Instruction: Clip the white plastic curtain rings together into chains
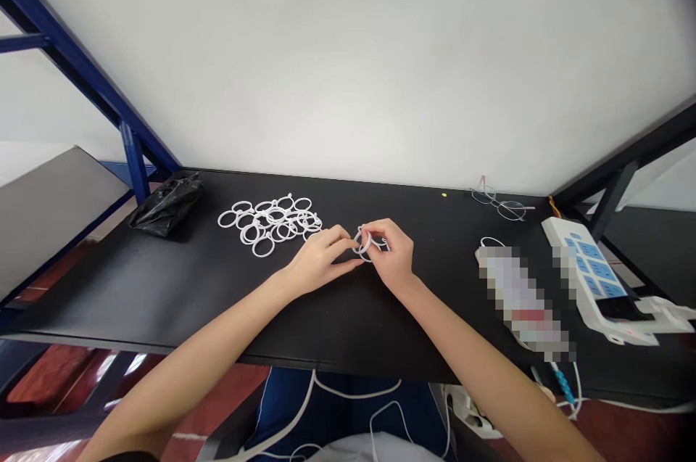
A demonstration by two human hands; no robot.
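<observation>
Several white rings [365, 252] are between my two hands, just above or on the black table; how many there are I cannot tell. My left hand [323, 257] comes in from the left, its thumb and fingertips closed at the left edge of these rings. With thumb and fingers pinched, my right hand [390, 253] grips a white ring from the right side. Part of another ring shows below and beside its fingers. Left of my hands lies a loose heap of white rings [263, 247], each with a small loop or knob on its rim.
On the black table [217, 302], a crumpled black bag [168, 204] lies at the far left. Eyeglasses [497, 202] rest at the back right. A pixelated object [525, 302] and a white power strip [587, 270] with cables occupy the right. A wall stands behind.
</observation>
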